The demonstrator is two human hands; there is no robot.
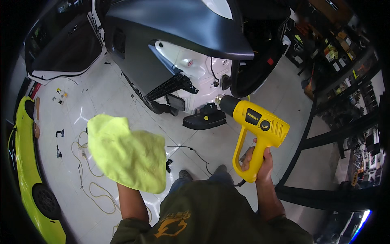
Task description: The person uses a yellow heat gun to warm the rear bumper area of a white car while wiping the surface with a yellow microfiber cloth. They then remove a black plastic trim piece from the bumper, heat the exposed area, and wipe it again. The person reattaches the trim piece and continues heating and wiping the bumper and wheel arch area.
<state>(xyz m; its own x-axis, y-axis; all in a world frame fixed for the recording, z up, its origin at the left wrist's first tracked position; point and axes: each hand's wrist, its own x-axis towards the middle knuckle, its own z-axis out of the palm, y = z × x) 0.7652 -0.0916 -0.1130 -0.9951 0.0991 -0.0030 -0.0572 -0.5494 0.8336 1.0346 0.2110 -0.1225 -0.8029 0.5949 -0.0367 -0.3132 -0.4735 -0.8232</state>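
My left forearm [132,202] reaches up under a bright yellow-green cloth [128,154], which is spread over my left hand and hides its fingers. The cloth is held up off the floor. In my right hand [264,163] is a yellow heat gun [262,122], gripped by its handle. Its metal nozzle [219,99] points left toward the car's exposed white metal body [203,67]. Above is the dark blue-grey body panel [183,28]. A black bracket piece [172,87] juts out over the white metal.
A black trim piece [204,118] with a yellow-green dot is below the nozzle. A yellow cord [99,195] loops across the tiled floor. At left stand an opened car door [67,51] and a yellow-green car [30,162]. Cluttered shelves [341,53] line the right side.
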